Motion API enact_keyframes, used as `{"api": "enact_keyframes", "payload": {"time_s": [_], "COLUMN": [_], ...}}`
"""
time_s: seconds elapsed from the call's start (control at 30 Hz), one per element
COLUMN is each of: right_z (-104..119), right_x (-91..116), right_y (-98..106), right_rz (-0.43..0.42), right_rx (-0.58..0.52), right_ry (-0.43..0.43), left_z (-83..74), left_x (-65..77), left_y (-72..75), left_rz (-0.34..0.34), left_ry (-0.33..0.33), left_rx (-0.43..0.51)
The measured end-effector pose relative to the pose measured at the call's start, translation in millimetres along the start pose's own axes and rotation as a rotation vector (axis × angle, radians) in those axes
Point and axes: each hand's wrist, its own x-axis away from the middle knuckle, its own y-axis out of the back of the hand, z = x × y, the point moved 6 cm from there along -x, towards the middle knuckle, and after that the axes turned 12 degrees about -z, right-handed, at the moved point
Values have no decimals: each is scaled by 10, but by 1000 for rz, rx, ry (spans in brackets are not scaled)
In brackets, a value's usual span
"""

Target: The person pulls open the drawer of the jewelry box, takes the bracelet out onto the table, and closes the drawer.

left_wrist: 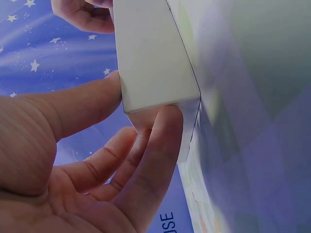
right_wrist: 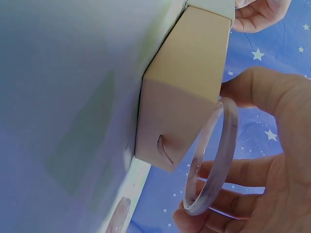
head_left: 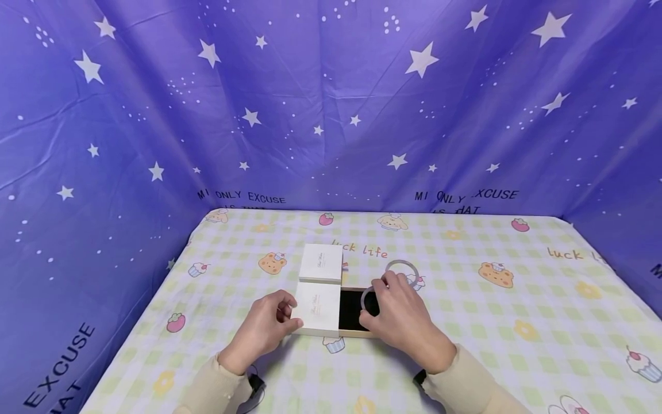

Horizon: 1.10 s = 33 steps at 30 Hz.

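A white drawer-style gift box [head_left: 316, 307] lies on the tablecloth, its gold-sided tray [right_wrist: 184, 63] with a black lining slid out to the right. My left hand [head_left: 264, 322] holds the sleeve's left end, thumb and fingers at its edges [left_wrist: 155, 63]. Over the tray, my right hand [head_left: 400, 310] holds a translucent greyish-purple bangle [right_wrist: 226, 150] between thumb and fingers. The bangle stands tilted by the tray's right end; its lower contact is hard to tell. Behind the right hand a second bangle [head_left: 403, 263] rests on the cloth, partly hidden.
Another white box [head_left: 320, 261] sits directly behind the first, a small ribbon tab [head_left: 345, 266] at its right side. The table has a green-checked tablecloth [head_left: 558, 310]. A purple star-printed curtain [head_left: 320, 103] surrounds its back and sides.
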Motion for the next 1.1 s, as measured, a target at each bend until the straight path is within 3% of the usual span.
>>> {"api": "enact_keyframes", "payload": {"time_s": [1.1], "right_z": [-285], "right_x": [102], "right_y": [81], "right_rz": [11], "right_rx": [-4], "right_ry": [-82], "left_z": [-4], "left_x": [8], "left_y": [-3], "left_rz": [-1], "left_ry": [9], "left_rx": [11]}}
